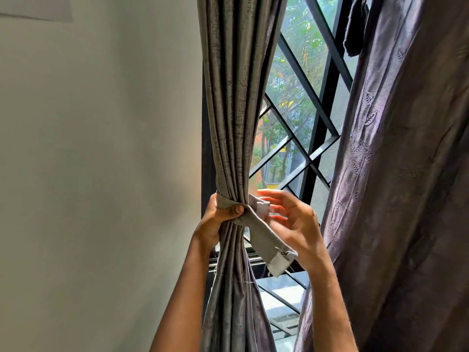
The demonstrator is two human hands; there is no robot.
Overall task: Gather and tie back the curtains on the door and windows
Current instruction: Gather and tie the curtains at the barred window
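I've got the left grip [218, 221] wrapped round the gathered curtain [233, 110], bunched upright beside the window [299, 97], thumb pinning the strap [264, 235] (loose end slanting down-right); right grip [291, 219] spread beside it.

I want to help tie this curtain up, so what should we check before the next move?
1. Grey pleated curtain gathered into one bundle: ok.
2. Left hand grips the bundle, thumb pinning the grey fabric tie-back band: ok.
3. Band fastened: not ok; its pale-patched end hangs loose.
4. Right hand gripping that end: not ok; fingers spread open.
5. Purple leaf-patterned curtain tied back: not ok; hangs loose.
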